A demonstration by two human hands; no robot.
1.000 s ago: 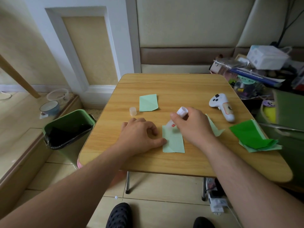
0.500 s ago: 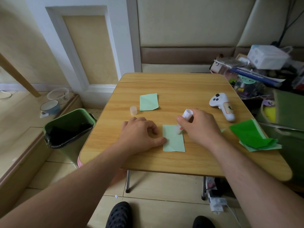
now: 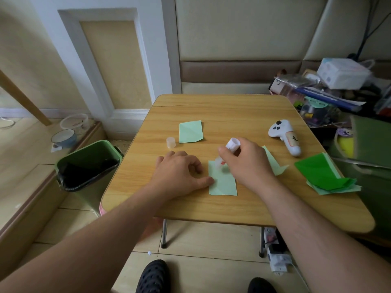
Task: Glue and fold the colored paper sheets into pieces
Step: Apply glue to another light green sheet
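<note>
Right hand (image 3: 246,160) pinches the glue stick (image 3: 229,148) and has moved its tip back to the 12 o'clock edge of the light green sheet (image 3: 223,182) at the worktop (image 3: 232,106) centre. Left hand (image 3: 179,173), fingers curled, pins the sheet's 9 o'clock edge with its thumb, so gluing seems unfinished.

Pale green sheet (image 3: 224,182) lies flat near table (image 3: 232,108) front edge, approx centre, w/ glue stick (image 3: 227,152) tilted over its far end, white base up, tip down on the paper. 2nd pale green piece (image 3: 190,131), one corner folded, flat further back; clear cap (image 3: 171,142) upright just left of it. Dark green folded stack (image 3: 321,174) on pale sheets at table's right edge; another pale folded piece (image 3: 275,163) btwn stack and centre sheet.
</note>
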